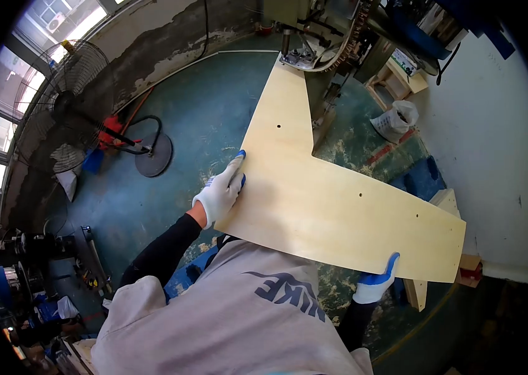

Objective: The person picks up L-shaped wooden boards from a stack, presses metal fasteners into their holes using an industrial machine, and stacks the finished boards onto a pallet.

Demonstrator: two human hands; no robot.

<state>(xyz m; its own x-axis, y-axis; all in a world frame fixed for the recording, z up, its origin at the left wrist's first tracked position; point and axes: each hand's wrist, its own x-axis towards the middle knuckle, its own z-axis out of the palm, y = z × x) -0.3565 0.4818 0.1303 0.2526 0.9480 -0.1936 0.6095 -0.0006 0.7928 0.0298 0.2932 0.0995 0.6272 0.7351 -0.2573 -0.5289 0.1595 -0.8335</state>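
Pale wood panel (314, 206) right in front of me, bent like a boomerang, lying flat across the middle of view, three small dark holes in it. Narrow far end reaches the machine (289, 14), tip just under its metal foot (301, 57). Wide end runs off to my right; wood block (444, 201) pokes out past its far edge there.

My left hand (219, 192), white glove with blue fingertips, is at the panel's left edge, fingers partly spread, tips touching it. Can't tell if any are hooked underneath. My right hand (376, 282), also gloved, has the near edge near the wide end: one blue digit on top, the rest below the edge, partly hidden, closed round the panel.

My grey top (226, 325) fills the bottom. Floor (201, 119) is green, dusty in places. Fan (64, 103) off left, white bag (395, 122) beyond the panel, right.
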